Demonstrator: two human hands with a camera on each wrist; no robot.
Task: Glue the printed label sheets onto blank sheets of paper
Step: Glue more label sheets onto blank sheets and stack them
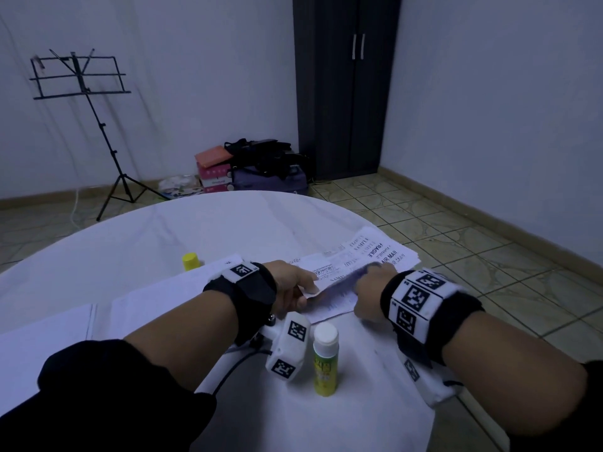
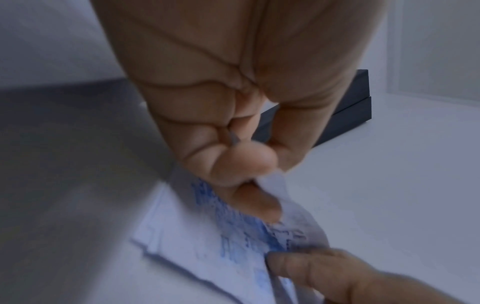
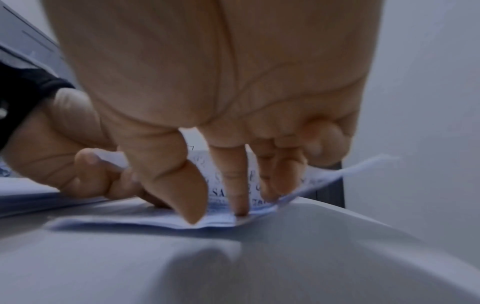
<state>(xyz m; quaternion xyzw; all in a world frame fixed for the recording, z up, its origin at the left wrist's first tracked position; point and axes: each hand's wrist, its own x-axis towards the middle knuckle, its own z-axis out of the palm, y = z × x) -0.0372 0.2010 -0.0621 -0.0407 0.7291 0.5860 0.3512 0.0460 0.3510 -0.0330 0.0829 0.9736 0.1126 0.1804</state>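
A fanned stack of printed label sheets [image 1: 375,252] lies at the table's right edge. My left hand [image 1: 310,288] pinches the near corner of the top label sheet [image 2: 293,226] between thumb and fingers [image 2: 244,164] and lifts it off the stack. My right hand [image 1: 362,282] is just to the right of it. The right thumb and forefinger [image 3: 239,185] press their tips down on the stack, and the raised sheet [image 3: 363,170] curls up behind them. Blank sheets [image 1: 146,308] lie to the left. A yellow-green glue stick [image 1: 324,357] stands upright near me, between my wrists.
A small yellow cap [image 1: 191,261] stands on the white round table [image 1: 163,230] behind the blank sheets. On the floor beyond are a music stand [image 1: 81,79], boxes and bags [image 1: 254,168] and a dark wardrobe [image 1: 346,86]. The table's right rim drops to tiled floor.
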